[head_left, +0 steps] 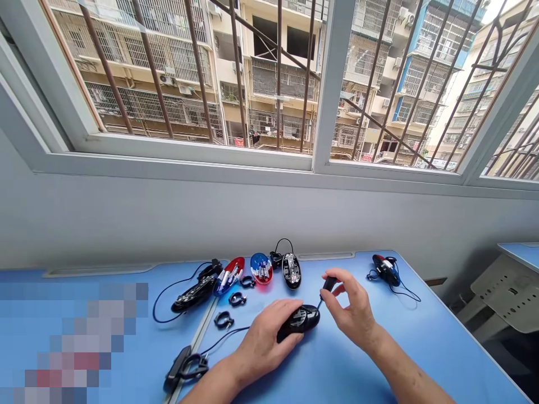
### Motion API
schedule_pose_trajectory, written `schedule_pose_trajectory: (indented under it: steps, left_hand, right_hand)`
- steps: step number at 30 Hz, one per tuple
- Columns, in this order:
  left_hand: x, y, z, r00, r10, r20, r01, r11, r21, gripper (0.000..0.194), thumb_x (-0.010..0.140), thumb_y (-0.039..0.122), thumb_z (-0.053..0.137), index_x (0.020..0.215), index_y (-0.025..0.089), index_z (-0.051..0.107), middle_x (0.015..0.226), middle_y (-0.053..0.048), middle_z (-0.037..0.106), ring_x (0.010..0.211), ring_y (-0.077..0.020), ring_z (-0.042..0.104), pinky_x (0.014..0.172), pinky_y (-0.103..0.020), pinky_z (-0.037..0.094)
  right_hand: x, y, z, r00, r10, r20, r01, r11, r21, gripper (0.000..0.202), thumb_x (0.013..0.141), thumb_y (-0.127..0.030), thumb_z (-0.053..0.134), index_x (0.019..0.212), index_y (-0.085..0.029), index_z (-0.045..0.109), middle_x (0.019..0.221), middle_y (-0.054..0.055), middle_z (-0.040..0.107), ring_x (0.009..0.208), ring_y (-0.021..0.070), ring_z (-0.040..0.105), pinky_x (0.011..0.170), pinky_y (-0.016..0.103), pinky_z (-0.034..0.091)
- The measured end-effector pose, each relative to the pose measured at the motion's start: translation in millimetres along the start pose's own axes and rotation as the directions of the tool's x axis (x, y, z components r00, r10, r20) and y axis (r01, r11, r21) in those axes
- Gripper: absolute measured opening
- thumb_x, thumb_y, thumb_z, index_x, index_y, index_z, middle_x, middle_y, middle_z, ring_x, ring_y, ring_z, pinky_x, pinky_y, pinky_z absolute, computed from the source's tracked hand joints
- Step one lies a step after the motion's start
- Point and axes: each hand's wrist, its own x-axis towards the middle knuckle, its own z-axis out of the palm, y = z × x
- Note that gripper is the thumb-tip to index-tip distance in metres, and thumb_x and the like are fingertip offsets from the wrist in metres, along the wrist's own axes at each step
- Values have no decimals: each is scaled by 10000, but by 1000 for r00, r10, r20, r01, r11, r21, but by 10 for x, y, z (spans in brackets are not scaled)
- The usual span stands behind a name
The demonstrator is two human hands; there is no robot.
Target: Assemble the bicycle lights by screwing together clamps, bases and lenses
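On the blue table, a glossy black oval housing (304, 318) lies under my left hand (269, 331), whose fingers and thumb close round its left part. A thin cable runs from beneath that hand to a black clamp piece (185, 367) at the lower left. My right hand (351, 308) pinches a small screwdriver with a black handle (328, 285) between thumb and fingers. Its thin shaft slants down to the right end of the housing; whether the tip touches a screw is too small to tell.
Three black ring clamps (238, 299) lie left of my hands. Behind are a black light with a cable (193, 294), red-and-blue shells (229, 276) (261, 268) and an open black shell (291, 270). Another cabled unit (385, 269) lies right. Beyond stands a wall with a barred window.
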Motion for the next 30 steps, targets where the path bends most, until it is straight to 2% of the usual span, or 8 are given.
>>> schedule_pose_trajectory:
  steps: [3, 7, 16, 21, 25, 30]
  left_hand:
    - [2, 4, -6, 1000, -2, 6, 3, 1000, -6, 430, 771, 205, 589, 1197, 238, 543, 1131, -72, 671, 1006, -246, 621, 881, -365, 507]
    - [-3, -9, 1, 1000, 3, 5, -3, 1000, -5, 429, 774, 212, 593, 1200, 227, 542, 1130, -82, 670, 1008, -249, 619, 883, -367, 506]
    - [0, 8, -3, 1000, 5, -5, -5, 1000, -7, 419, 774, 218, 585, 1191, 235, 547, 1107, -76, 677, 986, -245, 628, 865, -357, 514]
    - [-1, 12, -6, 1000, 2, -8, -2, 1000, -8, 423, 770, 207, 592, 1191, 230, 552, 1111, -73, 675, 988, -243, 627, 870, -358, 515]
    - [-1, -4, 0, 1000, 6, 0, -6, 1000, 0, 423, 771, 204, 596, 1191, 225, 549, 1124, -77, 671, 999, -246, 623, 876, -363, 516]
    - [-9, -6, -4, 1000, -2, -8, 2, 1000, 8, 444, 760, 206, 609, 1198, 239, 549, 1139, -73, 672, 1016, -254, 626, 893, -367, 515]
  right_hand:
    - [17, 6, -12, 1000, 11, 1, -11, 1000, -9, 308, 861, -181, 562, 1154, -247, 498, 896, 41, 623, 729, 150, 602, 519, 261, 541]
    - [31, 2, -19, 1000, 4, -10, -4, 1000, 1, 315, 868, -136, 534, 1155, -258, 493, 861, 23, 609, 689, 135, 600, 502, 246, 536]
    - [6, -26, 1, 1000, -25, -4, 25, 1000, 7, 384, 854, -88, 475, 1209, -236, 467, 966, 66, 656, 810, 166, 642, 572, 276, 561]
    - [27, -28, -9, 1000, -11, 9, 11, 1000, 3, 326, 859, -150, 542, 1165, -249, 494, 935, 53, 627, 755, 158, 612, 521, 263, 547]
    - [29, -13, -7, 1000, -8, -7, 8, 1000, 2, 324, 861, -113, 527, 1149, -256, 496, 884, 36, 610, 715, 148, 599, 502, 251, 529]
    - [-6, 0, 11, 1000, -22, -8, 22, 1000, 7, 375, 862, -88, 480, 1205, -238, 466, 970, 67, 640, 795, 163, 627, 564, 270, 553]
